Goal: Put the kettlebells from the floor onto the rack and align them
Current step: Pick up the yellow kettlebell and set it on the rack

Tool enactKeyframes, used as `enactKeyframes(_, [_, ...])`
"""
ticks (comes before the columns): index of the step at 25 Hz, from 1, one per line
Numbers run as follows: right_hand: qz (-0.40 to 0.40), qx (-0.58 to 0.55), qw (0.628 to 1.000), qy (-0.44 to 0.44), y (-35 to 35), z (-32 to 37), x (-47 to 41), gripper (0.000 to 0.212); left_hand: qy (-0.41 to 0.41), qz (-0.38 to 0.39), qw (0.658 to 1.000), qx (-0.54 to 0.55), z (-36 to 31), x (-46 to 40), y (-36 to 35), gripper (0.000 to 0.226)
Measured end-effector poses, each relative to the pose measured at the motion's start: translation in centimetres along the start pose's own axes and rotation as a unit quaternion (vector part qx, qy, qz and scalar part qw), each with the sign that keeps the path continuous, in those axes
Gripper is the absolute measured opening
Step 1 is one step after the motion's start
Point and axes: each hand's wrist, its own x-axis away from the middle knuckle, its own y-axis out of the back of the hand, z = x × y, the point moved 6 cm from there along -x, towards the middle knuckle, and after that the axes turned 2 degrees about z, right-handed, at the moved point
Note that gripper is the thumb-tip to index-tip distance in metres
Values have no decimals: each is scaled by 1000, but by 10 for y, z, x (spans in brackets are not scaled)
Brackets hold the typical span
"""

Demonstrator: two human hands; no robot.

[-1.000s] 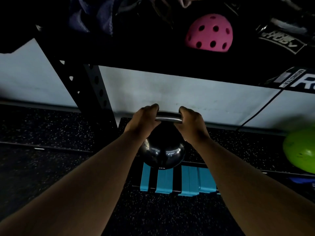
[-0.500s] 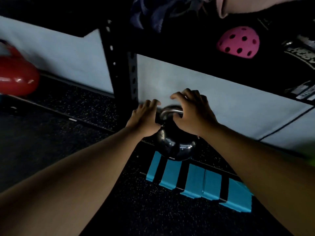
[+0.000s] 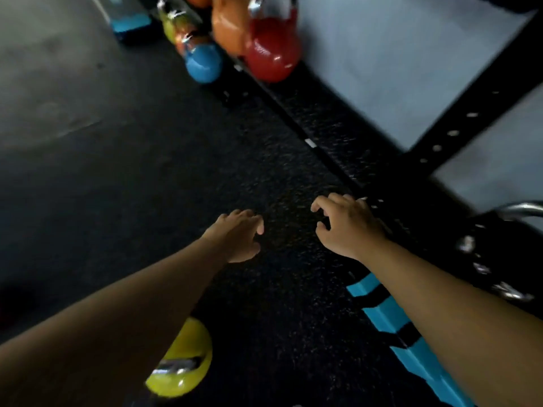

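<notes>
My left hand and my right hand hover empty over the black rubber floor, fingers spread and curled. A black kettlebell with a steel handle sits at the right edge on the low rack base, behind my right forearm. A yellow kettlebell rests on the floor under my left forearm. At the top, a red kettlebell, an orange one and a blue one stand in a row along the wall.
A black perforated rack upright slants across the right. Blue strips mark the rack's low front edge. A blue block lies at the top left. Grey floor borders the black speckled mat.
Both hands have let go of the black kettlebell, which stays on the rack base. The view has swung left and my hands have moved left over the floor.
</notes>
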Motion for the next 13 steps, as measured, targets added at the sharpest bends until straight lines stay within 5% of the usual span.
enactKeyframes(7, [199,4,977,78,-172,202,-5,22,175,156,971,37,215,178,-116,29])
enactKeyframes(13, [369,-8,928,58,-334,293,47,31,212,178,956,95,304,268,-223,39])
